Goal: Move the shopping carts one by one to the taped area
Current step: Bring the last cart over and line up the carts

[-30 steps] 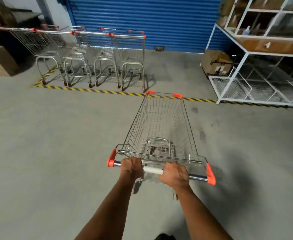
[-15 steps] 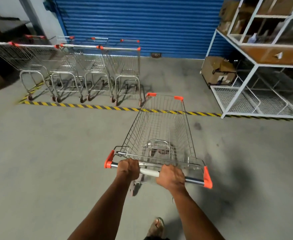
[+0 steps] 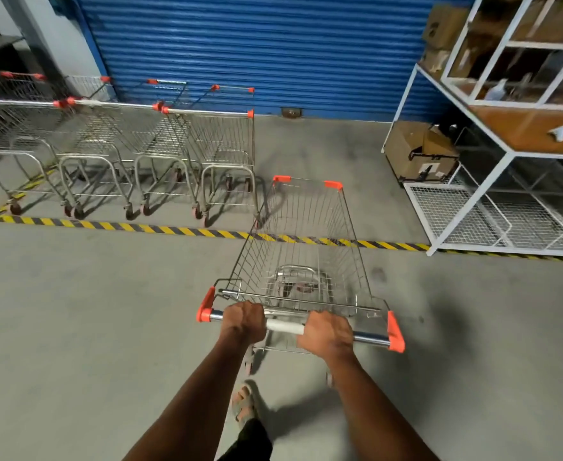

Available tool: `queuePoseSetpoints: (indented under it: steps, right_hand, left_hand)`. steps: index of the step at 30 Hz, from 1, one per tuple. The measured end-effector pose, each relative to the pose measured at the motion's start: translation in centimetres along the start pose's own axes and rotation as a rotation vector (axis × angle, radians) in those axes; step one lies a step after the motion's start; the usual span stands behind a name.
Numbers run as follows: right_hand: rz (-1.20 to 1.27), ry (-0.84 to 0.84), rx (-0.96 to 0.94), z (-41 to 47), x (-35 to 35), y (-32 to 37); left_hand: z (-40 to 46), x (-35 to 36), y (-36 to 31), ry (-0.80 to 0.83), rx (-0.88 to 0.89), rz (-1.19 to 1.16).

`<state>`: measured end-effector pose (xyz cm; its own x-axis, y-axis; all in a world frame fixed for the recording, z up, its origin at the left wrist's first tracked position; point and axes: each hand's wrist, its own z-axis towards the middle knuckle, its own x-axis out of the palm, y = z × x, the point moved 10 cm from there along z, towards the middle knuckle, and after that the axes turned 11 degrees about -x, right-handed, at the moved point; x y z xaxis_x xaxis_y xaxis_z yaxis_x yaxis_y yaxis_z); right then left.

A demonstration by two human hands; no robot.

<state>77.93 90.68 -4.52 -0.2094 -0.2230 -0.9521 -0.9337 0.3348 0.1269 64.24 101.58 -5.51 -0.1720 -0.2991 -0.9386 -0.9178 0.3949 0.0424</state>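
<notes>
I have the wire shopping cart [image 3: 301,261] by its handle bar [image 3: 285,326], my left hand [image 3: 244,322] and right hand [image 3: 327,334] both curled tight around it. Its front end reaches over the yellow-black floor tape [image 3: 173,229], and beyond that tape, to the cart's left, four parked carts [image 3: 120,141] stand in a row before the blue roller door [image 3: 257,51].

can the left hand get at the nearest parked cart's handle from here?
Probably not yet. The left hand grips the pushed cart's handle, and the nearest parked cart stands beyond the striped tape, well ahead and left. Open floor between them; nothing blocks it except distance.
</notes>
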Motion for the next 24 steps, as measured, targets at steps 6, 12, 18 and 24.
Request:
queuePoseSetpoints:
  steps: [6,12,18,24]
  right_hand:
    - [-0.018,-0.005,-0.01,12.9,-5.1,-3.8]
    - [-0.003,0.031,0.026,24.0,-8.5,-7.3]
    - [0.002,0.048,0.048,34.8,-11.1,-10.1]
    - [-0.029,0.038,0.018,47.8,-15.4,-13.6]
  left_hand:
    - [13.4,-4.8,-3.7,-0.078,0.097,-0.009]
    - [24.2,-9.1,-7.1,-0.329,0.327,0.043]
    - [35.2,-12.6,-8.3,-0.502,0.345,-0.123]
    - [48.8,-17.4,-10.2,-0.396,0.338,-0.348]
